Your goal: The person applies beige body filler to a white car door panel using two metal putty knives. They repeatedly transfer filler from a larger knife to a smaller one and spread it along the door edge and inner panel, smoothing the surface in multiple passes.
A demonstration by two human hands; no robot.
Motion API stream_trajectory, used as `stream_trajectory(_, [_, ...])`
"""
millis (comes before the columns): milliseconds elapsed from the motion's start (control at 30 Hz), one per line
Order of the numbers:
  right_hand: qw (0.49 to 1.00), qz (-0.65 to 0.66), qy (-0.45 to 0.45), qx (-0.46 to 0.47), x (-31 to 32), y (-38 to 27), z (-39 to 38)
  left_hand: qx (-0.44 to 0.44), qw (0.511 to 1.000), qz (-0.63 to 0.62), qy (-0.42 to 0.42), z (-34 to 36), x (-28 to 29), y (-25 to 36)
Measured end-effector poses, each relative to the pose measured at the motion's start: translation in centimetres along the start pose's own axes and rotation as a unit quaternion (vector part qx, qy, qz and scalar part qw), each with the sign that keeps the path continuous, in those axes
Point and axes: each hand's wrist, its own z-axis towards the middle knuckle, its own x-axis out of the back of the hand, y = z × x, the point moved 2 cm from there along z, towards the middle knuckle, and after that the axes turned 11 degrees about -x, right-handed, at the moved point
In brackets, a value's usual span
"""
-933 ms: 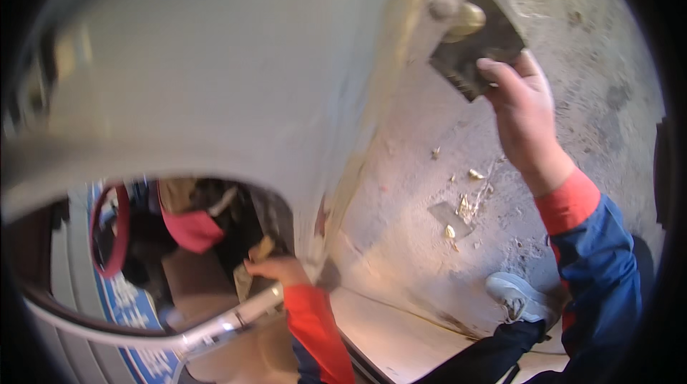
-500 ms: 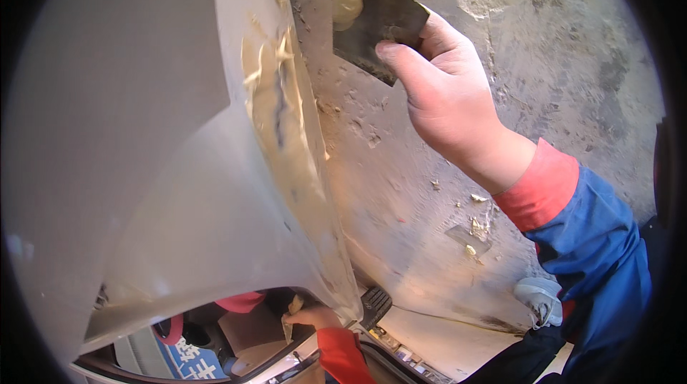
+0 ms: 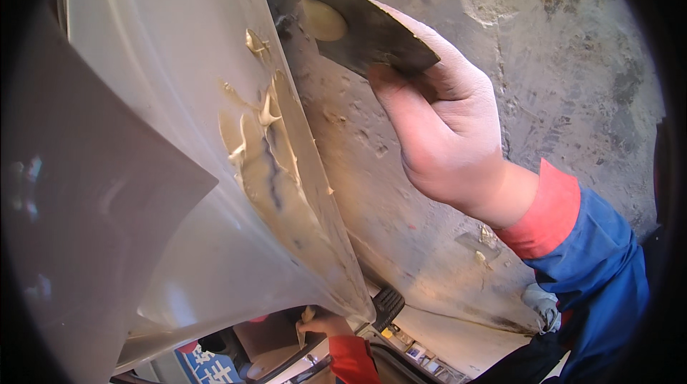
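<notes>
My right hand (image 3: 454, 123) pinches a dark metal scraper (image 3: 372, 30) between thumb and fingers, with a round lump of beige putty (image 3: 324, 20) on its face. The blade hangs in the air, apart from the grey car body panel (image 3: 186, 241). On that panel, smeared beige filler (image 3: 283, 191) runs along the right-hand edge, ridged at the top around a dark streak. At the bottom, my left hand (image 3: 328, 323), in a red cuff, is small and partly hidden by the panel edge. Its fingers close on a thin pale wedge-shaped scraper (image 3: 303, 335) with a yellowish tip.
A rough, stained concrete floor (image 3: 572, 119) lies to the right. A small plate with pale scraps (image 3: 481, 246) is on it. A white crumpled thing (image 3: 540, 305) lies beside my right sleeve. A black tyre (image 3: 388, 305) and a blue sign (image 3: 207, 364) show at the bottom.
The view has shifted, and the filler patch appears lower. My right hand has moved slightly downward in the picture, and the scraper has tilted to a narrower angle. Both hands keep their holds.
</notes>
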Motion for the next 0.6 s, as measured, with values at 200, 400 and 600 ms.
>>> stream_trajectory(200, [0.998, -0.051, -0.002, -0.049, 0.0, 0.8, -2.5, -0.038, 0.998, 0.043, 0.036, -0.1, 0.5, 0.0])
stream_trajectory(400, [1.0, -0.019, -0.007, -0.011, -0.6, 3.3, -4.7, -0.062, 0.995, 0.071, 0.023, -1.4, -0.9, 0.1])
stream_trajectory(600, [0.993, -0.117, -0.012, 0.008, 0.7, 4.5, -7.5, -0.059, 0.997, 0.048, 0.028, -1.4, 0.9, 3.1])
